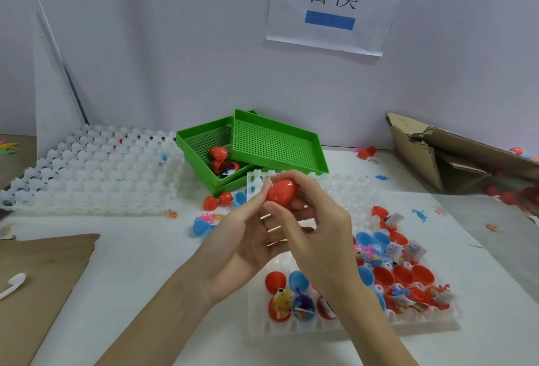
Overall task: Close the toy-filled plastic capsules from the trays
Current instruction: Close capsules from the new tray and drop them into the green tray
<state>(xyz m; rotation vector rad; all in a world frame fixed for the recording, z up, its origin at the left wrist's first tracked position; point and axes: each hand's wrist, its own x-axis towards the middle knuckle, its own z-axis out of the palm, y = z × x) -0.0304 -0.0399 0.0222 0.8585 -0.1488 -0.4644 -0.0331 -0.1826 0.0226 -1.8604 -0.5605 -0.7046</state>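
Both hands meet over the middle of the white table [145, 263]. Her left hand [242, 246] curls its fingers under a red capsule [282, 190], and her right hand [315, 228] pinches the same egg from the other side with thumb and fingers. It looks closed and is held up in the air, just above the clear tray [350, 325] at about 5 o'clock. That tray holds open red and blue halves with little toys inside. At 12 o'clock sit two green trays [274, 144], one leaning on the other, with red capsules in the lower one. A stack of white trays [87, 173] lies at 10 o'clock.
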